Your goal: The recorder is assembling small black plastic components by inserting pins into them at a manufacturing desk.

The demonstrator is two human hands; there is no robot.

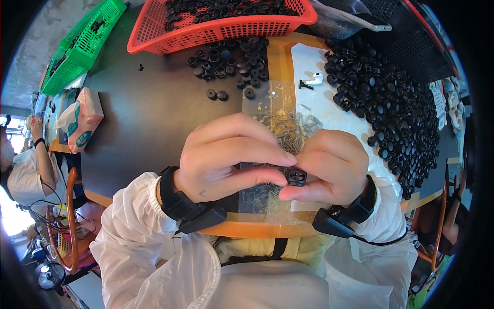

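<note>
My right hand (pixel 334 164) pinches a small black plastic part (pixel 296 178) between thumb and fingers, over the front of the table. The part's end, with openings in it, faces me. My left hand (pixel 226 157) comes in from the other side, thumb and forefinger closed close to the part. Whether a tiny piece sits between those left fingertips is hidden. Behind and beneath the hands lies a heap of thin metal pins or screws (pixel 303 123) on a clear plastic sheet (pixel 256 105).
Black round caps (pixel 383 98) are heaped along the right. More black round parts (pixel 226 62) lie before a red basket (pixel 231 27). A white earbud (pixel 315 79) rests on white sheeting. At left are a tissue pack (pixel 88 118), a green basket (pixel 92 44) and another person (pixel 33 175).
</note>
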